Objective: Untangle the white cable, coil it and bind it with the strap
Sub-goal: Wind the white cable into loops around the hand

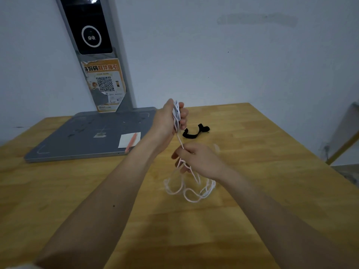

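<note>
On your left, a grey scale platform (91, 133) sits on the bench (252, 191), carrying a white paper slip (126, 140) and an orange pen (131, 143). Your left hand (167, 121) is raised, fingers curled around several wound turns of the white cable (191, 193). A taut strand runs down to your right hand (196, 158), which pinches it. Below, the rest lies in loose tangled loops on the bench. The black strap (195, 131) lies just beyond your hands.
</note>
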